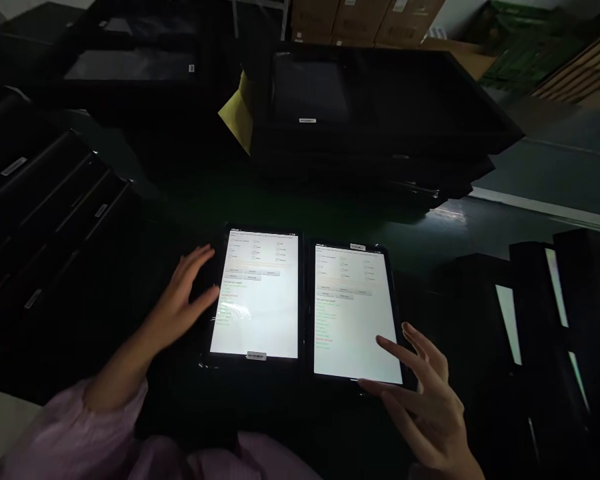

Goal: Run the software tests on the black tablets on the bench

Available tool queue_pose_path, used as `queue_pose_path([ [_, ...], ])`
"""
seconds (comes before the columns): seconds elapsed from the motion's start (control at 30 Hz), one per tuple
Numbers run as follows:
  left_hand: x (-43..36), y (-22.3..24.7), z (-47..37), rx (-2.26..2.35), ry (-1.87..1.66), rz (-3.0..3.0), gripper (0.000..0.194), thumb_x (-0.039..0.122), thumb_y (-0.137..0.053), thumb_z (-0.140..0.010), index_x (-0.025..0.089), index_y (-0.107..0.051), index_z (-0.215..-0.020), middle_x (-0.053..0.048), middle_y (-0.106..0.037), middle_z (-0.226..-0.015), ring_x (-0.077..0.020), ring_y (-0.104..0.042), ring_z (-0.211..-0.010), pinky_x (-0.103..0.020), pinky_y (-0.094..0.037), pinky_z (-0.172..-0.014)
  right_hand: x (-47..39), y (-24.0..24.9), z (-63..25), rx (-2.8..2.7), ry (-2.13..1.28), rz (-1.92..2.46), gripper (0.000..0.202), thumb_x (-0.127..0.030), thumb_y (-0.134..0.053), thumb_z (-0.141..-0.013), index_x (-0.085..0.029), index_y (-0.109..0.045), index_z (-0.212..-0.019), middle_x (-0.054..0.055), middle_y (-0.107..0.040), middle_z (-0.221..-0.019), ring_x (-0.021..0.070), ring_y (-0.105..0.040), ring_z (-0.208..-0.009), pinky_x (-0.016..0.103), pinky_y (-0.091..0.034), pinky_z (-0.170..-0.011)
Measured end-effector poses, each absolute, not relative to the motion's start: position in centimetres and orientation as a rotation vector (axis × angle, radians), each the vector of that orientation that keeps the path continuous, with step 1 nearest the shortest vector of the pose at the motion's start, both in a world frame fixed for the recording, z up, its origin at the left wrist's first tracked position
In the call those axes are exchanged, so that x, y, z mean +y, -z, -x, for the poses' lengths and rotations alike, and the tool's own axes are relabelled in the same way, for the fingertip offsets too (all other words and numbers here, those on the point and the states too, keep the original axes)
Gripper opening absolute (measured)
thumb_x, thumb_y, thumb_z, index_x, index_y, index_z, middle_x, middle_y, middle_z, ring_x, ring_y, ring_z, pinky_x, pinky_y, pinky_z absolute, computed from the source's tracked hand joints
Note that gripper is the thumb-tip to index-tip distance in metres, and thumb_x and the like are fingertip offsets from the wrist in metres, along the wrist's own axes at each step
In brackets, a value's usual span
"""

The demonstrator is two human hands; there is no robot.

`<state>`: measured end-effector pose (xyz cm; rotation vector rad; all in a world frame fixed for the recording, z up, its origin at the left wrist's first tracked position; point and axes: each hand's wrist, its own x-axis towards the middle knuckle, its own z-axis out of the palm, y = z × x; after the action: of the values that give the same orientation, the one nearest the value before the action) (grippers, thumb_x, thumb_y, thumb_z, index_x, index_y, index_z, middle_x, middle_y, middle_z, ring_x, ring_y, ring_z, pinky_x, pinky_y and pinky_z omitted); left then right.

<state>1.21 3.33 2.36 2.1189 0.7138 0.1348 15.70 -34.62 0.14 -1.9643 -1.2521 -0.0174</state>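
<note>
Two lit tablets lie side by side on a dark surface, both showing white screens with checkboxes, grey buttons and lines of green and red text. My left hand (183, 297) is at the left edge of the left tablet (263, 300), fingers apart and holding nothing. Over the lower right corner of the right tablet (355, 320) is my right hand (425, 393), its fingers spread with nothing in them. One fingertip is over the screen and another is by the bottom edge; whether they touch is unclear. A small barcode label sits on each tablet's frame.
Stacked black trays (395, 93) stand behind, one holding a dark tablet, with a yellow paper (239, 115) beside them. More black trays (45, 193) are at the left. Dark upright items with lit strips (509, 323) stand at the right. Cardboard boxes (357, 20) are at the back.
</note>
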Motion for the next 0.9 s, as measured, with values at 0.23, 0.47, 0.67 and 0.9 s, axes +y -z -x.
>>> queue_pose_path([
  [0.23, -3.5, -1.5, 4.1, 0.918, -0.034, -2.062, 0.107, 0.046, -0.084, -0.072, 0.042, -0.026, -0.161, 0.001, -0.004, -0.174, -0.0420, 0.003, -0.158, -0.068, -0.007, -0.123, -34.3, 1.2, -16.6, -1.124, 0.181, 2.120, 0.032, -0.015, -0.061, -0.095, -0.035, -0.078, -0.113, -0.007, -0.046, -0.158, 0.0409, -0.026, -0.152, 0.065, -0.032, -0.115],
  [0.47, -1.6, -0.9, 0.5, 0.931, -0.181, -2.213, 0.107, 0.060, -0.073, -0.080, 0.037, -0.010, -0.164, -0.007, 0.001, -0.174, -0.0420, -0.008, -0.158, -0.068, -0.021, -0.121, -34.6, 1.0, -16.3, -0.758, 0.411, 2.062, 0.032, -0.018, -0.052, -0.099, -0.029, -0.080, -0.108, 0.006, -0.064, -0.134, 0.0404, -0.050, -0.135, 0.064, -0.047, -0.103],
  [0.67, -0.9, -2.4, -0.4, 0.794, -0.056, -2.087, 0.086, 0.058, -0.061, -0.092, 0.050, -0.009, -0.160, 0.003, 0.004, -0.175, -0.0389, -0.005, -0.159, -0.067, -0.031, -0.118, -33.2, 0.6, -16.5, -1.102, 0.430, 1.992, 0.027, -0.012, -0.057, -0.091, -0.024, -0.081, -0.088, 0.008, -0.068, -0.121, 0.0362, -0.054, -0.129, 0.052, -0.055, -0.090],
  [0.9, 0.0, -2.6, 0.0, 0.701, 0.056, -2.155, 0.090, 0.060, -0.061, -0.092, 0.045, -0.007, -0.162, -0.002, 0.004, -0.175, -0.0426, -0.008, -0.157, -0.055, -0.052, -0.103, -32.6, -0.4, -15.8, -1.205, 0.368, 1.924, 0.027, -0.009, -0.055, -0.083, -0.023, -0.076, -0.073, 0.007, -0.069, -0.117, 0.0358, -0.057, -0.125, 0.052, -0.058, -0.087],
])
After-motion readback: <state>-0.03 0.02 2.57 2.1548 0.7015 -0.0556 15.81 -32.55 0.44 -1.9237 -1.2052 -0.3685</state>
